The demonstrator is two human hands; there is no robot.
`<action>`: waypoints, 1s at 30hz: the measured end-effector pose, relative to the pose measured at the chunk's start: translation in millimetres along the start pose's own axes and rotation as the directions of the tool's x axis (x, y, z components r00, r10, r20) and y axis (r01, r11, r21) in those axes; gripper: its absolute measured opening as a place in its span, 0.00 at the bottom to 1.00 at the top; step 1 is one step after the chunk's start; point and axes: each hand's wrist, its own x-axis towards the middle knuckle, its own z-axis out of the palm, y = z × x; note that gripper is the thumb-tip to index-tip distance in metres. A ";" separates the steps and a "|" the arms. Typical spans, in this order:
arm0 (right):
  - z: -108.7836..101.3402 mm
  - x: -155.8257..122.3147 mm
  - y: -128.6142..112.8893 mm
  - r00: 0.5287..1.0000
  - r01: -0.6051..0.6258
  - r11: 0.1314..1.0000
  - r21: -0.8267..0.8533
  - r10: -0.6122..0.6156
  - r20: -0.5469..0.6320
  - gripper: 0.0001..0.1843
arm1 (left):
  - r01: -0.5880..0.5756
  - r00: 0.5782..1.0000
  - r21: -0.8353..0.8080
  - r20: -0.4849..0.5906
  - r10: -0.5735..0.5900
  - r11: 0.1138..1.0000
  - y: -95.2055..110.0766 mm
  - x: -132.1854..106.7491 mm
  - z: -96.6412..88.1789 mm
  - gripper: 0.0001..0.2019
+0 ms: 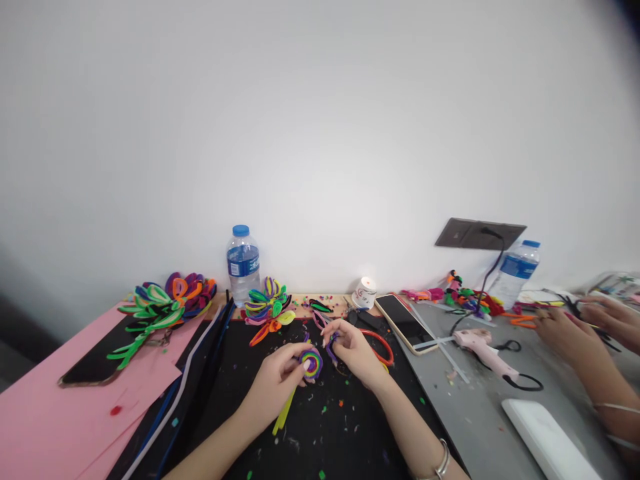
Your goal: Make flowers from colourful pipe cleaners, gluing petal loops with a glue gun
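A rainbow coil [314,364] in the left hand [280,375]
It is pinched over the black mat [361,433]. Just beside it, the right hand [356,350] pinches a purple strip [331,349]. If the left grip slips, the coil could pop open; a hard tug could bend the strip.

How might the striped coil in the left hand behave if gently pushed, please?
The striped coil is probably light, being wound from thin strands. It likely flexes rather than cracks, as its rings look soft, and might loosen without the left hand pinching it.
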 end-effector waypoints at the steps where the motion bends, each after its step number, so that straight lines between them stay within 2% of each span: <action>1: 2.0 -0.4 0.2 1.000 0.002 1.000 0.023 -0.002 -0.004 0.16 | -0.005 1.000 0.009 0.029 0.005 1.000 1.5 -0.4 0.6 0.12; 7: 14.8 -1.9 3.2 0.994 -0.001 0.999 0.034 0.005 -0.113 0.09 | -0.039 0.986 0.061 0.165 0.029 0.997 0.3 -4.2 4.2 0.11; 12: 24.8 -2.7 3.3 0.986 0.004 0.999 -0.037 -0.011 -0.166 0.07 | -0.081 0.980 0.157 0.194 0.050 0.984 -4.1 -5.1 4.8 0.13; 16: 26.5 -3.3 4.6 0.992 -0.028 0.995 -0.095 0.016 -0.127 0.09 | -0.084 0.989 0.263 0.140 0.048 0.961 -4.5 -4.1 1.9 0.14; 20: 20.3 -3.7 4.4 1.000 -0.019 0.987 -0.159 0.015 -0.025 0.12 | -0.117 0.991 0.361 0.104 0.085 0.925 -3.9 -3.9 -0.3 0.13; 25: 13.7 -4.8 1.7 0.998 -0.016 0.985 -0.172 0.026 0.053 0.11 | -0.159 0.984 0.425 0.143 0.107 0.891 -1.7 -5.4 0.0 0.13; 30: 15.1 -4.0 2.0 1.000 -0.004 0.972 -0.236 0.011 0.028 0.05 | -0.177 0.977 0.450 0.189 0.100 0.876 0.7 -6.3 0.5 0.13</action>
